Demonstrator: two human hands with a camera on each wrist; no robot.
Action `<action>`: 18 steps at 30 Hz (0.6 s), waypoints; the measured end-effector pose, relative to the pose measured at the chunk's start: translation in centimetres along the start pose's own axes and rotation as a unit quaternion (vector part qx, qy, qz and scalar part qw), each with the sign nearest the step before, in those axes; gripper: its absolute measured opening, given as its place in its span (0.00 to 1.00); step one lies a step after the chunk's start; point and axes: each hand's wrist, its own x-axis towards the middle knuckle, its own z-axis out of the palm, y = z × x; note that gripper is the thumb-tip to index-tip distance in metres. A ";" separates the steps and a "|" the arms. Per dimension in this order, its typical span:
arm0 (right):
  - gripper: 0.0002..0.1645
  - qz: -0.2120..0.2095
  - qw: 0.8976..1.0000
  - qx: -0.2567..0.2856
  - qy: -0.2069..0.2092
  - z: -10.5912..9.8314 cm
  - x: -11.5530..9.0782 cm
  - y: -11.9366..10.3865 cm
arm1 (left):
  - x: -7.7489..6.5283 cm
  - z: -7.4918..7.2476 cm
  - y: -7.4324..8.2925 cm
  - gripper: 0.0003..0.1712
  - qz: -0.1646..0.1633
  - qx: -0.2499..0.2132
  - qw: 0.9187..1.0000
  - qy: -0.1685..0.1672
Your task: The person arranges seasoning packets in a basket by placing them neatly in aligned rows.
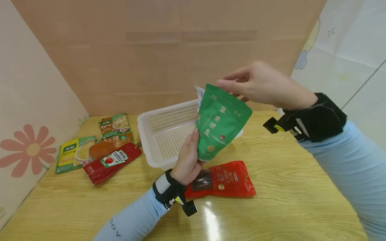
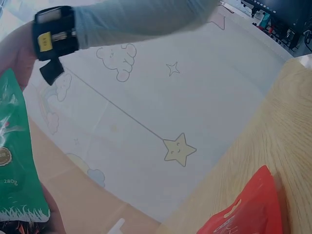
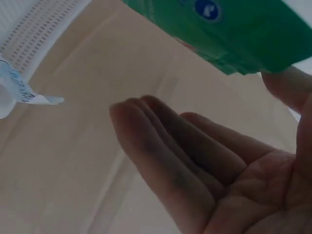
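Note:
My left hand [image 1: 188,160] holds a green pouch [image 1: 221,122] by its lower left side, above the table and in front of a white basket [image 1: 150,144]. White print resembling grass runs along the pouch's bottom in the left wrist view. At the pouch's top edge is my right hand [image 1: 256,82]. Its thumb [image 3: 287,87] touches that edge in the right wrist view, while the other fingers extend apart from the pouch. A white and blue packet [image 1: 199,93] shows partly behind the pouch. Below the left hand lies a red bag of dried chillies [image 1: 232,179], partly covered by that hand.
Left of the basket lie a red Heinz ketchup pouch [image 1: 116,160], an orange-brown packet [image 1: 102,149], a yellow and green packet [image 1: 67,155] and a smaller green and brown packet [image 1: 110,125]. A brown panel [image 1: 150,67] stands behind the wooden table [image 1: 289,174], with patterned walls at both sides.

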 end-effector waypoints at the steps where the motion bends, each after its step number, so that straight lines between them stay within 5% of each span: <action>1: 0.38 0.004 0.999 -0.022 -0.023 -0.1 0.7 -0.3 | 0.0 0.0 0.0 0.27 0.003 0.000 1.000 0.001; 9: 0.27 0.067 0.982 -0.035 -0.175 1.3 3.8 -0.9 | 0.3 0.2 -0.4 0.21 0.017 0.002 1.000 0.019; 18: 0.16 0.076 0.981 -0.050 -0.173 2.9 4.3 -1.5 | 0.6 0.1 -0.3 0.24 0.016 0.001 1.000 0.024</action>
